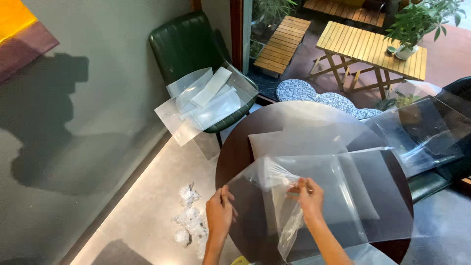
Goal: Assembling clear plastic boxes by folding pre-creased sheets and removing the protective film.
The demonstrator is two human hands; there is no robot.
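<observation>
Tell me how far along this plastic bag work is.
Done, it seems: a pile of flat clear bags lies on the green chair, and crumpled scraps sit on the floor. In hand: the right hand pinches a clear bag over the round table, the left hand at its edge. Left: more sheets spread on the table.

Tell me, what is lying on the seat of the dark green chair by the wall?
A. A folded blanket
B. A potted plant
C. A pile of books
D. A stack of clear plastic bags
D: the dark green chair carries a loose stack of clear plastic bags spread over its seat, some hanging past the edge, much like the clear plastic sheets on the round table.
</observation>
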